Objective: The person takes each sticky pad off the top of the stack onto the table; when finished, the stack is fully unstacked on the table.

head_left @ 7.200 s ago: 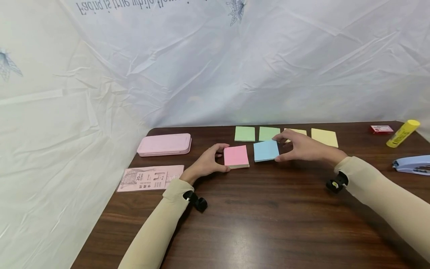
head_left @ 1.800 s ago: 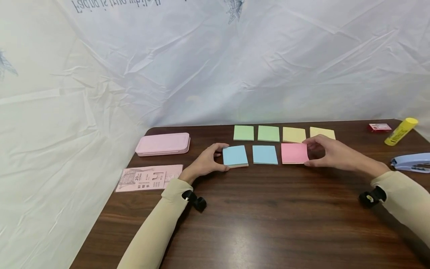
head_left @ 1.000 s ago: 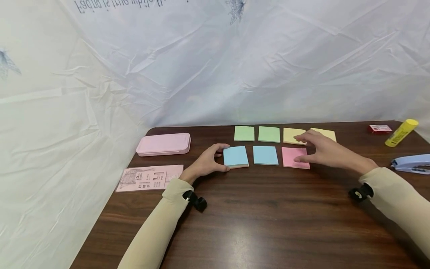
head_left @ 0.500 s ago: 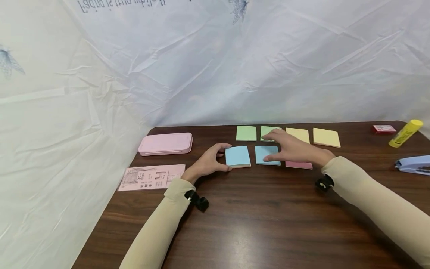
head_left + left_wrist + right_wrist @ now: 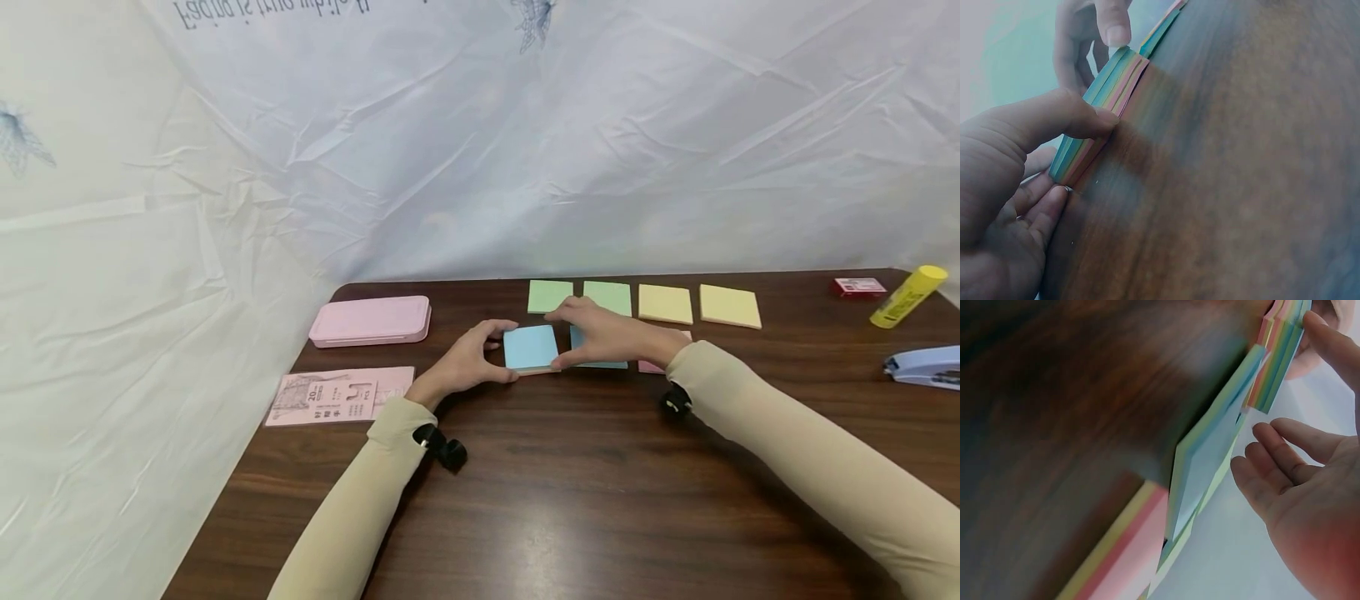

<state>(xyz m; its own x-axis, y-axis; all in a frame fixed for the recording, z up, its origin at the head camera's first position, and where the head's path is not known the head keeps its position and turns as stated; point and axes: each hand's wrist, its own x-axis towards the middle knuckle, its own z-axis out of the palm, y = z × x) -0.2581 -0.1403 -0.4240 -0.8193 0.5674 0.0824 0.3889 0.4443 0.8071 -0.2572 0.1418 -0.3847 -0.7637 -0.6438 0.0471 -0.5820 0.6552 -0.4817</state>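
Your dark wood table (image 5: 600,492) carries everything, with a crinkled white sheet (image 5: 480,150) hung behind it. At the far left lies a pink case (image 5: 370,320), and nearer you a pink printed card (image 5: 330,396). At the right edge sits a pale blue stapler (image 5: 924,367), with a yellow glue stick (image 5: 907,297) and a small red box (image 5: 858,287) behind it.

The back row holds two green notes (image 5: 547,295) and two yellow notes (image 5: 697,305), all flat and apart from each other. In the front row, a second blue pad (image 5: 600,358) and a pink pad (image 5: 652,365) lie to the right, both mostly hidden under your right arm.

Your left hand (image 5: 467,364) grips the blue-topped sticky pad (image 5: 530,347) at its left edge, thumb on the near side and fingers curled at the far side. In the left wrist view the thumb presses the pad's striped side. That pad sits flat on the table at the left end of the front row, just beside the second blue pad.

Your right hand (image 5: 600,333) is at the same pad's right edge, thumb at the near corner and a fingertip at the far corner. In the right wrist view the fingers (image 5: 1285,456) are loose and nearly straight, so it's touching, not clamped.
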